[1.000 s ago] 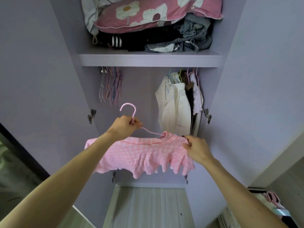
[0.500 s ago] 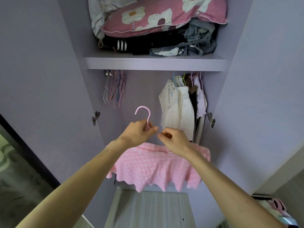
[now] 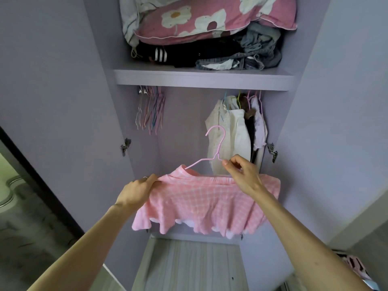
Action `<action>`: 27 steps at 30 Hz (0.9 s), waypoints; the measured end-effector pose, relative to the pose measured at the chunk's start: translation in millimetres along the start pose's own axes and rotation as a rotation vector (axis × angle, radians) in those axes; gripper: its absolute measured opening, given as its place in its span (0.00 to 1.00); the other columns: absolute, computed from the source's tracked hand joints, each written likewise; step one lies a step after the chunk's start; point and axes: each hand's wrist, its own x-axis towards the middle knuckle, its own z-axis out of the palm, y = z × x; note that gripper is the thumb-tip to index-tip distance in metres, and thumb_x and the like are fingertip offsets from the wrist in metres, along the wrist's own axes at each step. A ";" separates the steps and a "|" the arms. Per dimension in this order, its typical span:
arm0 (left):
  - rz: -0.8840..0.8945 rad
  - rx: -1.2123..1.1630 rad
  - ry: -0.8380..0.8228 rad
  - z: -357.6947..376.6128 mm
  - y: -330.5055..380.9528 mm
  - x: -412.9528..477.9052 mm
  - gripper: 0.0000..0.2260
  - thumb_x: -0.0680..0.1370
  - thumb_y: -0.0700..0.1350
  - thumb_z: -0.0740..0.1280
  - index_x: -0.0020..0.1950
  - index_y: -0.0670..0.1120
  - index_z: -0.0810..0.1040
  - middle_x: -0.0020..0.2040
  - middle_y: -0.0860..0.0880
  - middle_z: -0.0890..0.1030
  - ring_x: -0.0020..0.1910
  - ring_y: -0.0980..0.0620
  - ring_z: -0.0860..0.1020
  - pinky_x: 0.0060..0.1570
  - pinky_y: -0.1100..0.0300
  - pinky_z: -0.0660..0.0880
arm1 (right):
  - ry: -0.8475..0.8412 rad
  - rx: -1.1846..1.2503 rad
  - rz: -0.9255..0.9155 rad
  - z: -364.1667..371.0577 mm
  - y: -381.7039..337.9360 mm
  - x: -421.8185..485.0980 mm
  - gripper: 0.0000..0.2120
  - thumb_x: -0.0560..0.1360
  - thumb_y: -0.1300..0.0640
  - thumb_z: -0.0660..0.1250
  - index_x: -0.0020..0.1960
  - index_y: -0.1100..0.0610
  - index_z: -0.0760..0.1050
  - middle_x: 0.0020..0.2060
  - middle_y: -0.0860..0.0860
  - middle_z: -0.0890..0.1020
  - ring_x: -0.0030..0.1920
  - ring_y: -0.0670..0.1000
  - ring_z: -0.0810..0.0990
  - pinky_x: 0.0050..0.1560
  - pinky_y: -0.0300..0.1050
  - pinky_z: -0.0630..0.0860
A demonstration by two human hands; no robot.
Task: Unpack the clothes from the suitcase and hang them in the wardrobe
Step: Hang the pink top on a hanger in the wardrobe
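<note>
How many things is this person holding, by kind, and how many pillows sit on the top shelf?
Pink checked garment, gripped by the left hand: 1
Pink hanger, pinched by the right hand: 1
Flowered pillow: 1
Total: 3

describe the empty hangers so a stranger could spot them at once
Look inside the open lilac wardrobe, just under its shelf. On the left hangs a tight bunch of empty hangers; those on the right carry clothes.
</note>
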 end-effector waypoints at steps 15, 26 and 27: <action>0.133 -0.145 0.080 -6.2 58.8 9.8 0.31 0.71 0.64 0.65 0.70 0.51 0.69 0.65 0.49 0.75 0.64 0.44 0.73 0.61 0.48 0.72 | -0.051 -0.026 0.048 11.8 -10.0 -10.7 0.20 0.78 0.42 0.65 0.37 0.55 0.66 0.28 0.44 0.70 0.32 0.44 0.67 0.40 0.43 0.68; 0.313 -0.433 0.158 -6.7 118.2 28.1 0.06 0.83 0.45 0.62 0.53 0.46 0.78 0.37 0.54 0.74 0.39 0.50 0.70 0.42 0.53 0.70 | -0.204 -0.038 0.131 -19.3 22.9 -30.9 0.08 0.77 0.44 0.67 0.52 0.46 0.79 0.50 0.41 0.82 0.51 0.40 0.80 0.56 0.41 0.74; 0.293 -0.441 0.172 -3.8 113.9 28.3 0.06 0.83 0.45 0.61 0.53 0.46 0.77 0.37 0.56 0.73 0.41 0.49 0.69 0.43 0.53 0.70 | -0.238 -0.124 0.154 -26.0 31.2 -34.2 0.11 0.77 0.40 0.64 0.55 0.43 0.78 0.53 0.39 0.82 0.53 0.40 0.79 0.59 0.43 0.73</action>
